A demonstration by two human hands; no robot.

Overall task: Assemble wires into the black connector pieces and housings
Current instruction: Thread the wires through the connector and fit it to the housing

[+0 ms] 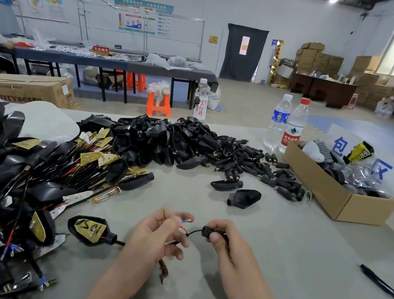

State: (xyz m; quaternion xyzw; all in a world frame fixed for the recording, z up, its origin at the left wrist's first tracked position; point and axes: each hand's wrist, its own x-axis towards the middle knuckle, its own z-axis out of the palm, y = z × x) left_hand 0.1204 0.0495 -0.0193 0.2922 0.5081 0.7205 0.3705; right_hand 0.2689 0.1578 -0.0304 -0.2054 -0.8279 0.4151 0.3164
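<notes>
My left hand (159, 232) pinches a thin wire (183, 228) with a red strand and a blue-sleeved metal terminal sticking out past the fingertips. The wire's black lead runs right into a small black connector piece (206, 231), which my right hand (226, 242) grips between thumb and fingers. A black housing with a yellow circuit board (89, 230) lies on the table just left of my left wrist. Beyond the hands is a big heap of black housings and connector pieces (191, 143). A tangle of wired assemblies (8, 186) covers the left side.
An open cardboard box (336, 194) with parts stands at the right, with two water bottles (288, 124) behind it and a third bottle (201, 101) at the far edge. A black pen (384, 286) lies at right. Two loose housings (242, 196) sit mid-table.
</notes>
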